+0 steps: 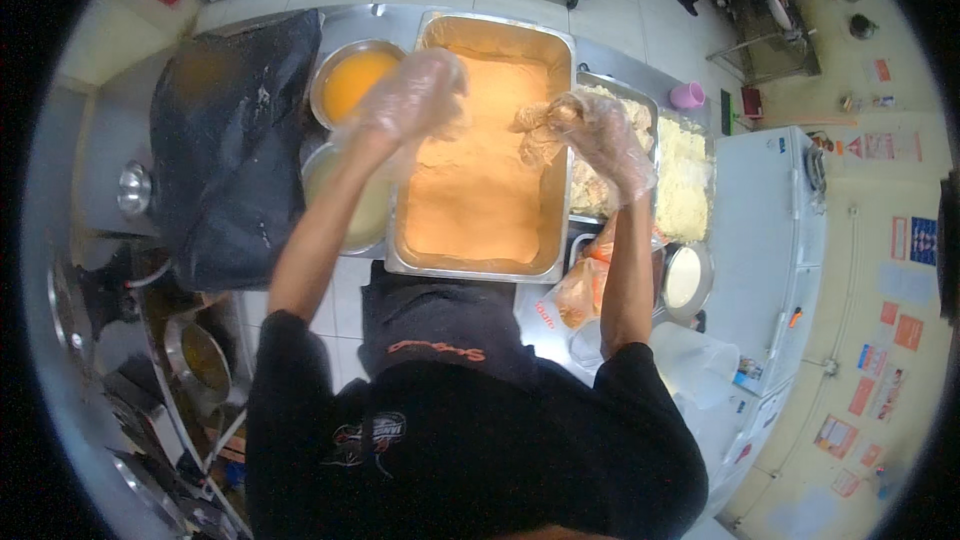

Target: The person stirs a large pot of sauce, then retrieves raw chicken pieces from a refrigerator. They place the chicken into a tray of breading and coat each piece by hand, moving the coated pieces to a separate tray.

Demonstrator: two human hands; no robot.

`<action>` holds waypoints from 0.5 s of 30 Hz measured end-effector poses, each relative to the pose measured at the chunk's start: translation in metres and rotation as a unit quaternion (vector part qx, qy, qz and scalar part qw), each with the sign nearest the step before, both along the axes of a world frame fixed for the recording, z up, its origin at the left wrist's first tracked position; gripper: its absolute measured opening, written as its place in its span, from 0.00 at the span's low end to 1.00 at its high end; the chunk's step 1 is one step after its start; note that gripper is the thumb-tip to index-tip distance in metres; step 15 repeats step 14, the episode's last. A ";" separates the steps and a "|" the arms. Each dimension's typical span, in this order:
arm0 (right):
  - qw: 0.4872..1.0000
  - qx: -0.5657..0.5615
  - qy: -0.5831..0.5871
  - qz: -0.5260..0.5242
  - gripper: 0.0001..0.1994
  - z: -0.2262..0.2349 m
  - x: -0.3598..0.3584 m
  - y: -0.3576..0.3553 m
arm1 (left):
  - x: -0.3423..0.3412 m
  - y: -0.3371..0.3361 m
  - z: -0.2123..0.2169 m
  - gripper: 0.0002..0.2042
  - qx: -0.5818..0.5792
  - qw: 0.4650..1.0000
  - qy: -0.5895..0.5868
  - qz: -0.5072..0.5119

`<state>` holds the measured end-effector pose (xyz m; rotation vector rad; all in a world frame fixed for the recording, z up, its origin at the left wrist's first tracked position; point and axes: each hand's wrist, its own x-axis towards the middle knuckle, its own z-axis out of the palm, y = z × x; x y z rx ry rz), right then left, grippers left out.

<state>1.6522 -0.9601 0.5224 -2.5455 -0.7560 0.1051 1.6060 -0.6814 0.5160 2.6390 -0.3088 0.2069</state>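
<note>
Both my hands wear clear plastic gloves and hover over a large steel pan (470, 265) filled with orange breading powder (480, 180). My left hand (415, 90) is loosely curled above the pan's far left corner, and I cannot tell whether it holds anything. My right hand (590, 130) grips a lumpy breaded piece of food (545, 125) above the pan's right side.
A steel bowl of orange liquid (355, 80) and a bowl of pale liquid (365, 205) sit left of the pan. Trays of breaded pieces (615, 100) and pale shreds (685, 175) lie to the right. A black bag (235, 140) sits far left, a white appliance (765, 240) far right.
</note>
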 end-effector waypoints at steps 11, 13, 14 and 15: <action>0.977 0.195 0.083 -0.012 0.14 0.061 -0.045 0.065 | -0.179 0.123 0.095 0.13 -0.261 0.952 0.017 0.161; 0.998 0.017 0.000 -0.056 0.18 0.067 -0.088 0.102 | -0.258 0.165 0.096 0.14 -0.274 0.936 0.001 0.221; 0.999 0.044 -0.008 0.022 0.18 0.059 -0.104 0.148 | -0.308 0.190 0.097 0.14 -0.229 0.938 0.050 0.254; 0.999 0.044 -0.008 0.022 0.18 0.059 -0.104 0.148 | -0.308 0.190 0.097 0.14 -0.229 0.938 0.050 0.254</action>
